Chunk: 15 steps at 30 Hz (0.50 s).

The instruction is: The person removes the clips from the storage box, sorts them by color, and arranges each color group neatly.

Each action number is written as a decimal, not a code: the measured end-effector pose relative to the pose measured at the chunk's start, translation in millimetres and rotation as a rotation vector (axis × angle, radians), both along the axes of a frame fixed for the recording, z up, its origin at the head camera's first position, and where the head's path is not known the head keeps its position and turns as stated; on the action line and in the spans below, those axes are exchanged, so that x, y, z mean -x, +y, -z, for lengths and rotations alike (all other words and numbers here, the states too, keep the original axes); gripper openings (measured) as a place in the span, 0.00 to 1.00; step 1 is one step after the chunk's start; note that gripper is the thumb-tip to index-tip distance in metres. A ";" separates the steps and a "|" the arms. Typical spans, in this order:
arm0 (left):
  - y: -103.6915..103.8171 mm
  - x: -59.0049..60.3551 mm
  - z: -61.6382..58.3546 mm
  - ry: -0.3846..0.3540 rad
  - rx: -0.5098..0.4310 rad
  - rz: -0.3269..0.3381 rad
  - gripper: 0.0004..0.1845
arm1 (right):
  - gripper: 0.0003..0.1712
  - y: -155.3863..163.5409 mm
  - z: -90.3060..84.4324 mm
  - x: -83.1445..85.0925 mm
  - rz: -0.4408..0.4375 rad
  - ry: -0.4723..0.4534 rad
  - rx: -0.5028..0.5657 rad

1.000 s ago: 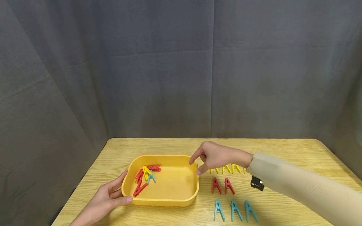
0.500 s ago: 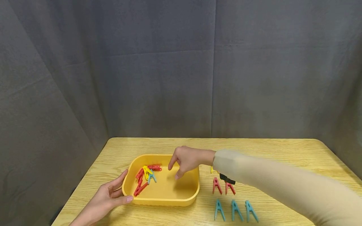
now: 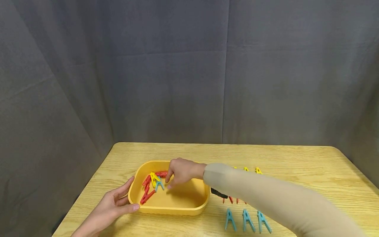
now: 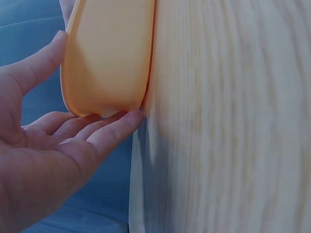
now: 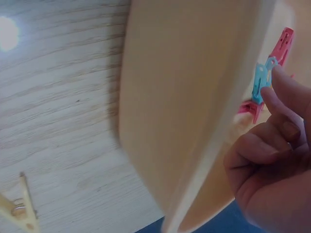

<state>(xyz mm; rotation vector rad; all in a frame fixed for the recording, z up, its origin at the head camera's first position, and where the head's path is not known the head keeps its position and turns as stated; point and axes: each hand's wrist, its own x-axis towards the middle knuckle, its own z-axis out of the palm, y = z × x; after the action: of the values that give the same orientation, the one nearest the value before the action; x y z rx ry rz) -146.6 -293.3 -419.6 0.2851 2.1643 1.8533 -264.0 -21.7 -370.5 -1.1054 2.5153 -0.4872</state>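
Observation:
A yellow plastic tray [image 3: 189,194] stands on the table, with clothespins in its left half: several red clothespins [image 3: 146,197], a yellow clothespin [image 3: 154,178] and a blue clothespin [image 3: 159,184]. My left hand [image 3: 109,209] rests against the tray's left end, thumb touching the front corner. In the left wrist view its extended fingers lie along the tray's outer wall. My right hand [image 3: 181,171] reaches inside the tray, thumb and index finger apart with nothing between them, just right of the blue clothespin. The right wrist view has its other fingers curled in.
Right of the tray, clothespins lie in rows by colour: yellow clothespins [image 3: 258,170] at the back, red clothespins [image 3: 230,199] partly hidden by the right sleeve [image 3: 260,191], blue clothespins [image 3: 248,220] in front. Dark grey cloth [image 3: 165,82] hangs behind the wooden table [image 3: 296,161].
My right hand has moved left and down, from the tray's right rim to beside the clothespins inside. My left hand has kept its place at the tray.

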 end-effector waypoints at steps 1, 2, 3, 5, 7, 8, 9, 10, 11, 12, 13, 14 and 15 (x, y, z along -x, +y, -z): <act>0.2 0.0 -0.2 -0.002 -0.002 -0.002 0.51 | 0.08 -2.2 0.9 -0.3 0.008 0.009 -0.015; 0.4 0.0 -0.4 -0.004 -0.003 -0.003 0.51 | 0.07 -4.5 2.3 -0.4 0.014 0.018 -0.028; 0.7 -0.2 -0.4 -0.008 -0.004 -0.004 0.51 | 0.06 -6.6 3.9 -0.7 0.019 0.023 -0.040; 1.2 -0.5 -0.5 -0.019 0.001 -0.009 0.51 | 0.05 -10.1 6.5 -1.5 0.035 0.034 -0.062; 1.8 -0.8 -0.3 -0.027 0.005 -0.013 0.51 | 0.06 -13.3 8.5 -2.0 0.054 0.046 -0.077; 2.3 -0.9 -0.3 -0.032 0.011 -0.017 0.51 | 0.07 -14.8 9.4 -1.9 0.064 0.050 -0.084; 2.8 -0.9 -0.1 -0.035 0.016 -0.020 0.52 | 0.07 -15.9 9.9 -2.1 0.070 0.054 -0.088; 3.2 -0.9 -0.1 -0.038 0.017 -0.021 0.52 | 0.08 -17.0 10.1 -2.4 0.077 0.057 -0.092; 3.3 -0.9 0.0 -0.037 0.014 -0.019 0.51 | 0.08 -18.4 10.8 -2.4 0.086 0.056 -0.094; 3.5 -0.9 0.0 -0.036 0.012 -0.018 0.51 | 0.08 -19.5 11.1 -2.7 0.090 0.058 -0.093; 3.6 -0.9 -0.1 -0.034 0.009 -0.016 0.52 | 0.09 -20.5 11.6 -3.0 0.096 0.060 -0.093; 3.7 -0.7 -0.1 -0.032 0.007 -0.015 0.52 | 0.08 -21.5 12.3 -3.3 0.103 0.060 -0.092; 3.7 -0.7 -0.1 -0.028 0.001 -0.012 0.52 | 0.08 -22.3 12.8 -3.8 0.111 0.062 -0.093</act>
<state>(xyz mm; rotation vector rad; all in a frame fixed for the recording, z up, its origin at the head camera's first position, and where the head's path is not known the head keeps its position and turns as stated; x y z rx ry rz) -145.9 -289.6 -419.5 0.2456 2.1533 1.8508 -260.2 -44.0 -383.3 -0.9656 2.6348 -0.3659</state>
